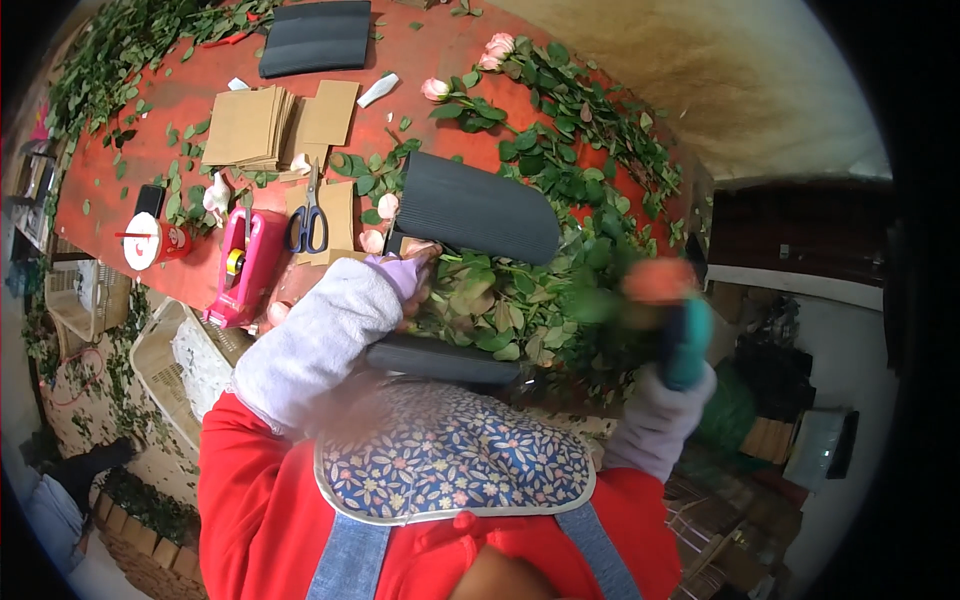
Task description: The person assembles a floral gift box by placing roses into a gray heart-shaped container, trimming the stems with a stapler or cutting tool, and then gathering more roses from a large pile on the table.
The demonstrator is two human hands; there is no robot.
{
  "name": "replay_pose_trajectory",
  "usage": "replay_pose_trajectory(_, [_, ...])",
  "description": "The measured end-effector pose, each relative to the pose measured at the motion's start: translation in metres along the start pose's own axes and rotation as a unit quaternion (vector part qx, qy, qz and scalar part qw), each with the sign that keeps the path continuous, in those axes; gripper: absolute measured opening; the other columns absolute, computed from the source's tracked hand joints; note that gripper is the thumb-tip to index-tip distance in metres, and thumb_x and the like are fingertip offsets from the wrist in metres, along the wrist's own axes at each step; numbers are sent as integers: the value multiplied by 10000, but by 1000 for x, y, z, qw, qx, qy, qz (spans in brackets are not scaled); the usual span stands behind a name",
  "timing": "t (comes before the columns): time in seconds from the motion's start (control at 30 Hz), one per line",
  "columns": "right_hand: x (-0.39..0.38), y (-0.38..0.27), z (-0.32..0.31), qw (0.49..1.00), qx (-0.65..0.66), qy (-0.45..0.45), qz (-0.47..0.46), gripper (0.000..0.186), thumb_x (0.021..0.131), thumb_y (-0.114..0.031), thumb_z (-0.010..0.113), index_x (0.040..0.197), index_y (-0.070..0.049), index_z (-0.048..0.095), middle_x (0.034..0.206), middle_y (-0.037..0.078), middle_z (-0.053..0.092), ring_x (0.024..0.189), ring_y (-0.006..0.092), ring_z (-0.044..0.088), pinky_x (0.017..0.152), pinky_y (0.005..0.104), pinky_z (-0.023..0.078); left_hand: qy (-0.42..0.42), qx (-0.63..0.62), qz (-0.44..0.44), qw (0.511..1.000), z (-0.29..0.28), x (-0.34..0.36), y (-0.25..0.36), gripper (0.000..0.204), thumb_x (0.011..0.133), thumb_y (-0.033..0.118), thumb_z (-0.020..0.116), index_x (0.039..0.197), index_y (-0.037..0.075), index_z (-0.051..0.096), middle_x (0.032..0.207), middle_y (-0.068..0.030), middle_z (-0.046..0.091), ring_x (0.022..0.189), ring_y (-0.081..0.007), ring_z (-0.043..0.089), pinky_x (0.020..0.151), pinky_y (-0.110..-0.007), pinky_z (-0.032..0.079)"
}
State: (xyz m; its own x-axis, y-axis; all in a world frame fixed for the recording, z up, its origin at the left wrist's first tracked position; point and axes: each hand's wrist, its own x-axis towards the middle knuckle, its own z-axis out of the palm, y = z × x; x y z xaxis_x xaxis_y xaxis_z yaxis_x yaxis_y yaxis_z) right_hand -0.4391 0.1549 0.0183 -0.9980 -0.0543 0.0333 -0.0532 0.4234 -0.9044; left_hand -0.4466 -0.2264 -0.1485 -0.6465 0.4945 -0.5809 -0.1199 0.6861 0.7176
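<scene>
My left hand (pixel 410 272), in a lilac covering, grips the wrapped head end of a bundle of leafy rose stems (pixel 475 300) between dark ridged pads (pixel 475 210). Brown cardboard shows around the blooms. My right hand (pixel 680 330) is raised at the stems' right end, smeared by motion, with teal, dark and orange on it; whether these are a glove or something held I cannot tell. Left of the bundle are scissors (pixel 308 225) on cardboard and a pink tape dispenser (pixel 240 270).
The red table (pixel 125 150) carries stacked cardboard (pixel 240 125), another dark pad (pixel 315 35), roses (pixel 497 50), leaves, a cup (pixel 150 240) and a phone (pixel 149 202). Plastic baskets (pixel 165 350) stand left below the table. Someone's leg (pixel 70 480) shows at lower left.
</scene>
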Motion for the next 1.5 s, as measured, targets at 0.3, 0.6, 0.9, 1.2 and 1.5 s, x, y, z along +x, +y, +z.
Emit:
replay_pose_trajectory(0.3, [-14, 6, -208, 788, -495, 357, -87, 239, 926, -105, 539, 1136, -41, 634, 941, 98, 643, 819, 226, 604, 732, 346, 489, -134, -77, -21, 988, 1, 18, -10, 660, 875, 231, 635, 1440, 211, 294, 781, -24, 513, 634, -163, 499, 642, -395, 470])
replay_pose_trajectory(0.6, [148, 39, 26, 842, -464, -36, -274, 435, 805, 17, 620, 1225, -94, 626, 925, 144, 653, 806, 307, 633, 712, 401, 502, -146, -395, -148, 895, -3, 10, -13, 509, 1001, 321, 405, 1487, 260, 268, 841, -20, 527, 651, -161, 489, 629, -390, 480])
replay_pose_trajectory(0.9, [138, 34, 87, 993, 114, 4, 15, 320, 949, -158, 498, 1228, -51, 611, 971, 77, 674, 829, 147, 635, 675, 314, 514, 23, -437, -322, 839, -12, -14, 50, 477, 983, 494, 392, 1291, 152, 514, 852, -61, 627, 680, -187, 570, 589, -377, 492])
replay_pose_trajectory(1.2, [7, 55, 217, 765, -530, -329, -159, 504, 840, -211, 581, 1295, -6, 514, 743, 87, 672, 599, 274, 673, 507, 481, 525, -25, -320, -189, 928, 13, -2, 7, 415, 1005, 469, 451, 1246, 143, 537, 886, -39, 644, 720, -179, 629, 639, -364, 576])
replay_pose_trajectory(1.5, [13, 102, 252, 751, -601, -236, -136, 297, 816, -162, 579, 1079, -25, 578, 779, 126, 680, 645, 290, 680, 490, 513, 504, -37, -202, -116, 972, 28, 8, -12, 425, 1008, 480, 411, 1121, 99, 563, 857, -43, 630, 728, -191, 643, 654, -365, 571])
